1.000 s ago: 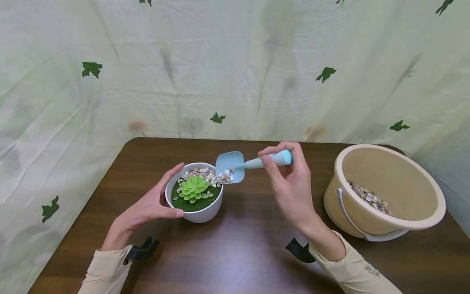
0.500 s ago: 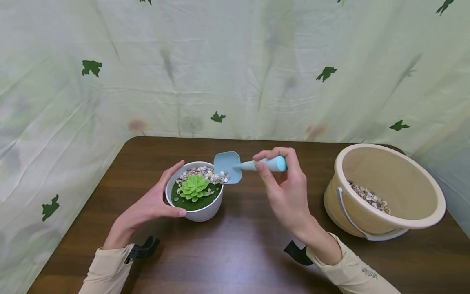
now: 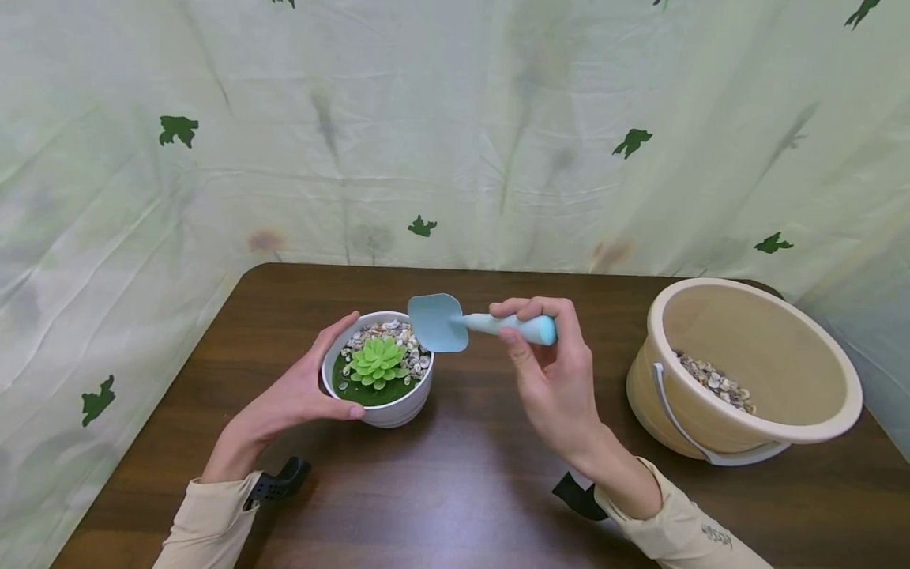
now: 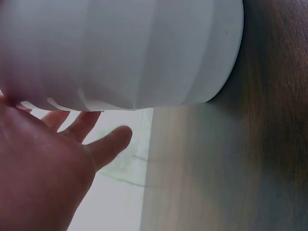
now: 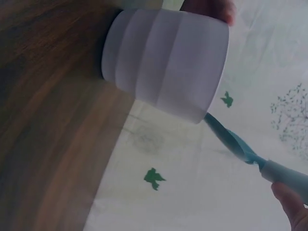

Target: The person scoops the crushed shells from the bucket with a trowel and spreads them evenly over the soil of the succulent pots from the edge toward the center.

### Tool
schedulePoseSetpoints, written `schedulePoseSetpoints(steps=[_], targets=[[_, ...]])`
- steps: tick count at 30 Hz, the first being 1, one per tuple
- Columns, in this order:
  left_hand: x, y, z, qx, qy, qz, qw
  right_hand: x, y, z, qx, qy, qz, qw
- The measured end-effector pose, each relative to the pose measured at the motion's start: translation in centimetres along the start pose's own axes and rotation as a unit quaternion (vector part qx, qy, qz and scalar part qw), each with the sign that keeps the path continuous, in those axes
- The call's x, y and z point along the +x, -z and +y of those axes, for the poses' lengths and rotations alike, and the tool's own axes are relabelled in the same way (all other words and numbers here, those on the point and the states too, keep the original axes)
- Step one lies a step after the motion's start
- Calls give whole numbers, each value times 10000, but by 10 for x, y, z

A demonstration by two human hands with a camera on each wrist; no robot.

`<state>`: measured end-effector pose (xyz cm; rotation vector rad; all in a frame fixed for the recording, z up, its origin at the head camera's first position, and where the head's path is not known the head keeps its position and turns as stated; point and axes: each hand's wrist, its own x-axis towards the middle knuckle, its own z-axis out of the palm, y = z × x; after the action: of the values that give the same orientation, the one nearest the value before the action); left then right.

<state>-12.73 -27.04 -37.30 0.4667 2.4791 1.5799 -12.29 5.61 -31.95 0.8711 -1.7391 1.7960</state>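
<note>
A white ribbed flowerpot (image 3: 394,414) stands upright on the table, also seen close up as the pot (image 4: 144,53) in the left wrist view. Inside it a green succulent (image 3: 377,362) sits on a green mossy surface, with pebbles (image 3: 387,332) along its back and right side. My left hand (image 3: 298,391) holds the pot's left side, thumb at the front rim and fingers behind. My right hand (image 3: 550,356) grips the handle of a light blue hand trowel (image 3: 437,322). The blade is bare on its visible face and overlaps the pot's right rim, where the right wrist view shows its tip.
A beige bucket (image 3: 643,395) with a grey handle stands at the right of the brown table (image 3: 455,490), with more pebbles (image 3: 714,383) at its bottom. A pale curtain (image 3: 455,142) with green leaf-like shapes hangs behind the table.
The pebbles on the trowel have slid off into the pot, spreading along its right side. My right hand has shifted left and tilted the trowel. My left hand has stayed on the pot.
</note>
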Motion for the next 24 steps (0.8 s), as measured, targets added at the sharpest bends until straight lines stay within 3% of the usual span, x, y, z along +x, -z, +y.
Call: schedulePoseSetpoints(steps=[7,16,20,24], targets=[[1,-1,0,-272,14,-108,9996,1,12,13,588,-479,577,9955],[-4,-3,1,-107,118,69,9998,12,47,2,1581,-1428,1273,9687],[-12,-4,-1,-197,-49,94,9998,15,70,-14,1883,-1429,1439,9609],[-31,-2,-4,160,-103,65,9998,16,92,-31,2010,-1285,1482,9598]])
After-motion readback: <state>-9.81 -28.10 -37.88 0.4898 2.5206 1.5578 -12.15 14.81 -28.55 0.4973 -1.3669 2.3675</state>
